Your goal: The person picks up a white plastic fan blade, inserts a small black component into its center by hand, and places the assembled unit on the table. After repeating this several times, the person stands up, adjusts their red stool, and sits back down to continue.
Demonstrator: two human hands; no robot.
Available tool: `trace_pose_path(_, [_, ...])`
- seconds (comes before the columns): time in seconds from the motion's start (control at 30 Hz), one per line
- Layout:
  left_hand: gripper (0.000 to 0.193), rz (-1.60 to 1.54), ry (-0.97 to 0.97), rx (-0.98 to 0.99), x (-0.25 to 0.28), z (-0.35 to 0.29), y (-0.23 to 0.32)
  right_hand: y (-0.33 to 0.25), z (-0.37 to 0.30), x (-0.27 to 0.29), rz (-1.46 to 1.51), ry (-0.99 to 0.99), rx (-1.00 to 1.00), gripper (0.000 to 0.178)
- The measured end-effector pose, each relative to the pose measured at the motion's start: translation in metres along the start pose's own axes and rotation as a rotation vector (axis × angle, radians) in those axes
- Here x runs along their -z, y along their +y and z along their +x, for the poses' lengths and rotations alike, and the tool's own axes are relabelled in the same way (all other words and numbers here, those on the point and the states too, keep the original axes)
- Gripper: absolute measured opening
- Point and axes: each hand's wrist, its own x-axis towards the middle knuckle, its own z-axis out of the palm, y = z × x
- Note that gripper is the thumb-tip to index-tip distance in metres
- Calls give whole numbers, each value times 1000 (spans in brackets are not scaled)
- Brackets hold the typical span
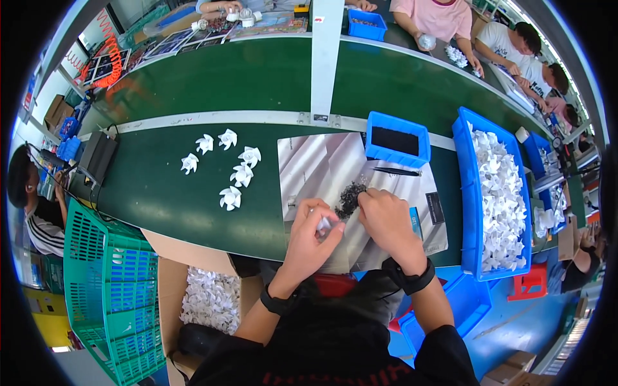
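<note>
My left hand (313,238) is closed around a small white plastic part (324,226), mostly hidden by the fingers. My right hand (391,222) has its thumb and fingers pinched together at the edge of a loose pile of tiny black pieces (351,198); whatever they grip is too small to make out. Under both hands lies a grey patterned sheet (309,164) on the green bench. Black tweezers (397,172) rest on it, in front of a blue tray (378,156) holding black bits. To the left stand several white flower-shaped parts (242,174).
A long blue bin (472,212) full of white parts stands at the right. A cardboard box (168,283) of white parts and a green crate (112,289) are at lower left. Beyond a white post (325,64), other people work along the green conveyor (225,77).
</note>
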Motion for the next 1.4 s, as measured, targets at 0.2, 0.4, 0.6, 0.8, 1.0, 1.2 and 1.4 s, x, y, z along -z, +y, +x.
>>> trace_pose_path(0.2, [8, 52, 4, -57, 2, 4, -9, 1, -8, 2, 24, -24, -42, 8])
trace_pose_path(0.4, [15, -103, -77, 190, 0, 1, -1, -4, -25, -2, 356, 60, -171, 9])
trace_pose_path(0.6, [26, -438, -35, 199, -23, 0, -4, -44, -41, -15, 1117, 191, -209, 9])
trace_pose_path(0.8, [29, -451, -100, 148, -26, -3, -2, -55, -46, -40, 1321, 302, -324, 10])
trace_pose_path(1.0, [29, -444, -102, 153, -26, -2, -3, -55, -46, -42, 1332, 305, -315, 10])
trace_pose_path(1.2, [29, -423, -128, 137, -27, -2, -1, -56, -47, -44, 1337, 333, -351, 8])
trace_pose_path(1.4, [28, -391, -154, 90, -27, -2, -4, -55, -47, -41, 1335, 329, -382, 7])
